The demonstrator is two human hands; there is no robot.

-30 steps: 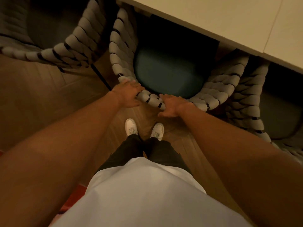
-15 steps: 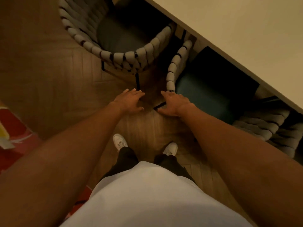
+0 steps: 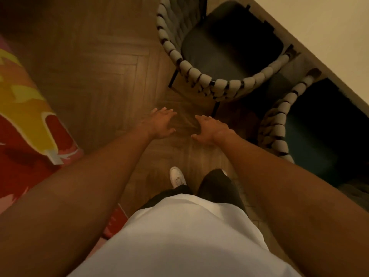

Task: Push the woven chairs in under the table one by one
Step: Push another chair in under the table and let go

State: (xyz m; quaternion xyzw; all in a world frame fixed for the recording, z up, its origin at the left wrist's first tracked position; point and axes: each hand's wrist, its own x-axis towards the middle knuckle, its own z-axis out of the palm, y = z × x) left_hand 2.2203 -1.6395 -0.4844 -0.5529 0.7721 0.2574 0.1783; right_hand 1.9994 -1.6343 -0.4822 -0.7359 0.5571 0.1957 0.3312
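Currently, step: between chairs, both hands free, reaching toward the next one.
left hand (image 3: 159,124): fingers spread wide, holds nothing, hovers over the herringbone floor (image 3: 111,80).
right hand (image 3: 211,129): fingers loosely spread, empty, palm down, near the left hand.
next woven chair (image 3: 201,76): stands ahead of the hands, dark seat mostly out from the table (image 3: 319,31), backrest rim facing the person, likely the push point.
tucked woven chair (image 3: 277,124): at right, seat largely under the table edge, judged done.
gap: hands apart from the backrest, no contact yet.
rug (image 3: 26,108): bright red-yellow, left, well clear of the chairs.
risk: chair sits angled to the table, a push may skew it.
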